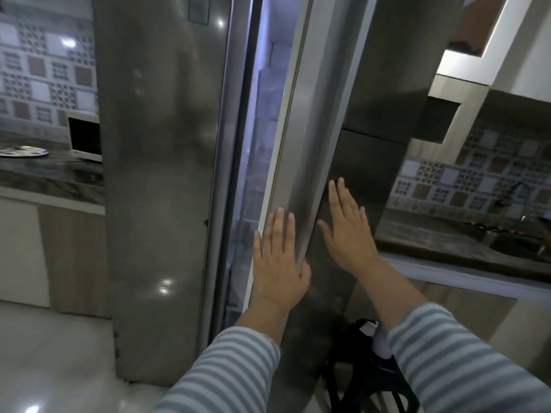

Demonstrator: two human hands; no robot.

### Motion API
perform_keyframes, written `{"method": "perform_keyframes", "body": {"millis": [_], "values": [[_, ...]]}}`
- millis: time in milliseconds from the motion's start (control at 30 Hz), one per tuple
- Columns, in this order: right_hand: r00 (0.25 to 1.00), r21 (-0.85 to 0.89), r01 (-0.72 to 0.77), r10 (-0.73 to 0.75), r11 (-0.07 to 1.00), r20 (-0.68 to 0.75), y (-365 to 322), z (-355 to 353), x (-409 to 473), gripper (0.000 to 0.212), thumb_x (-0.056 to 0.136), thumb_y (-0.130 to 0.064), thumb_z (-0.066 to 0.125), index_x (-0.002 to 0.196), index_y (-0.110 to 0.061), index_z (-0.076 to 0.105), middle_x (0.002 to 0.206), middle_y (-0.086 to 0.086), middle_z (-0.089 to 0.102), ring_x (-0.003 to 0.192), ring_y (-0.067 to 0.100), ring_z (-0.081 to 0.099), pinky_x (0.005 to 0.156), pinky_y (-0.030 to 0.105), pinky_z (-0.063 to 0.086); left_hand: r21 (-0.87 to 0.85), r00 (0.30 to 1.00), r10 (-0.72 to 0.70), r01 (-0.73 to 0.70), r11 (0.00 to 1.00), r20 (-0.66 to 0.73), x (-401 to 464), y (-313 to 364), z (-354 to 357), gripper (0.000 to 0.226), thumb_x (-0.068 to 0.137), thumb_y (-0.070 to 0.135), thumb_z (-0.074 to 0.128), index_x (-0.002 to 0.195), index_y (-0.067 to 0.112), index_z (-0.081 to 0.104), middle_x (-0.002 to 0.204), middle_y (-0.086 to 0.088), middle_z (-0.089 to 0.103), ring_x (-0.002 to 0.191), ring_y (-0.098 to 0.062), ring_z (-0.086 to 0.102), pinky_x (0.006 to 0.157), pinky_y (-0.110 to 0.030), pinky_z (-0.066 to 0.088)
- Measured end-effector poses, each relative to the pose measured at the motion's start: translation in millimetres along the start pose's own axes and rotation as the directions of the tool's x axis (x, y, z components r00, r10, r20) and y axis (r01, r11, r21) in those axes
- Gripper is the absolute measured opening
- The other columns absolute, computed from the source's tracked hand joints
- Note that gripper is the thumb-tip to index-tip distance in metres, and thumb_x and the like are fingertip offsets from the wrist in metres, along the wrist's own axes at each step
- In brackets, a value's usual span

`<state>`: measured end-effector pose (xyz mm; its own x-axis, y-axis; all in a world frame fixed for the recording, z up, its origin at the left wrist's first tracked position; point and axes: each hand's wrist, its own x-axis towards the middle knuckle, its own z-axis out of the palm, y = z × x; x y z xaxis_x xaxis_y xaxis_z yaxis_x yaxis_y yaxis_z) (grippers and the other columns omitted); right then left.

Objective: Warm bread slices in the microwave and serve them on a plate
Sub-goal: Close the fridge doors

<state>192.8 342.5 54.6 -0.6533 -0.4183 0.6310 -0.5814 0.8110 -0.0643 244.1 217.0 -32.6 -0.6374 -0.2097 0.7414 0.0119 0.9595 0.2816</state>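
Steel fridge door stands slightly ajar at the frame's centre, and both my palms lie flat on it, fingers spread, gripping nothing: left hand at its edge, right hand on the face. My left fingertips sit close to the lit gap, so a hard push could pinch them. Black stool crowds my legs at lower right. Microwave and plate wait on the counter at left; I see no bread

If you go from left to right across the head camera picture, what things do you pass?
Round patterned plate → white microwave with dark door → closed steel fridge door → lit gap into the fridge → left hand → right hand → steel sink.
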Motion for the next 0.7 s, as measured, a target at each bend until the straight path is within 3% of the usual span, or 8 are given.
{"method": "perform_keyframes", "body": {"millis": [133,233,367,567,700], "values": [[0.997,0.045,0.073,-0.071,0.996,-0.038,-9,33,26,0.078,0.099,-0.038,0.041,0.145,-0.030,-0.022,0.158,-0.002,-0.024,0.148,0.021,-0.007,0.118,0.050,0.006,0.041,1.000,-0.020,0.019,0.999,0.012,22,-35,14,0.092,0.081,0.049,0.040,0.154,0.011,0.000,0.162,-0.010,-0.005,0.149,-0.023,-0.003,0.117,-0.055,0.016],[0.989,0.032,0.135,-0.132,0.990,-0.065,-9,55,49,0.079,0.098,-0.042,0.043,0.149,-0.031,-0.018,0.159,0.000,-0.020,0.148,0.026,-0.005,0.118,0.051,0.010,0.071,0.998,-0.066,0.066,0.995,0.004,40,-51,26,0.093,0.080,0.051,0.041,0.154,0.010,0.002,0.162,-0.010,-0.007,0.149,-0.022,-0.004,0.117,-0.055,0.015],[0.969,-0.003,0.226,-0.225,0.974,-0.102,-4,82,80,0.075,0.097,-0.037,0.049,0.152,-0.032,-0.002,0.161,0.006,-0.006,0.147,0.030,0.002,0.116,0.053,0.011,0.151,0.990,-0.132,0.137,0.979,-0.042,61,-62,47,0.093,0.080,0.056,0.037,0.154,0.014,0.001,0.161,-0.014,-0.005,0.149,-0.027,-0.003,0.116,-0.059,0.008],[0.925,-0.123,0.316,-0.334,0.941,-0.183,16,119,122,0.075,0.088,-0.030,0.062,0.151,-0.026,0.021,0.159,0.014,0.014,0.145,0.032,0.012,0.113,0.058,0.019,0.272,0.989,-0.143,0.149,0.951,-0.040,78,-71,88,0.102,0.078,0.056,0.055,0.154,0.017,-0.002,0.162,-0.011,-0.001,0.149,-0.028,-0.002,0.112,-0.064,0.017],[0.921,-0.161,0.328,-0.354,0.931,-0.165,24,153,137,0.081,0.082,-0.031,0.069,0.151,-0.025,0.026,0.159,0.014,0.014,0.145,0.032,0.009,0.111,0.062,0.019,0.290,0.976,-0.216,0.198,0.936,0.028,87,-85,114,0.108,0.080,0.055,0.056,0.151,0.017,-0.016,0.159,-0.010,-0.021,0.147,-0.026,-0.015,0.115,-0.061,0.010]]}}
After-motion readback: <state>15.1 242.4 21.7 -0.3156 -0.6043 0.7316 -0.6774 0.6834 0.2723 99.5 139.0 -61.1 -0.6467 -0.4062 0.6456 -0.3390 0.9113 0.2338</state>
